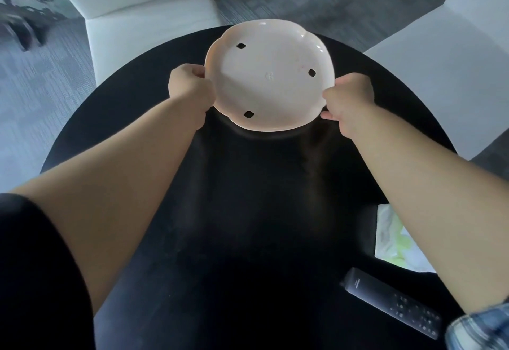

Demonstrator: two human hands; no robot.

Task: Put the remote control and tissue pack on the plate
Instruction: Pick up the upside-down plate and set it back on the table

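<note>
Both hands [190, 85] on plate [270, 80] rim

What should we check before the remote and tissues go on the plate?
1. Left hand grips the plate rim: ok.
2. Right hand grips the opposite rim: ok.
3. Plate resting flat on the black table: cannot tell.
4. Plate is bare inside: ok.
5. Remote control lies near the right forearm: ok.
6. Tissue pack fully visible: not ok, the right forearm partly hides it.

round black table [248, 212], white chairs [143, 11]
</note>
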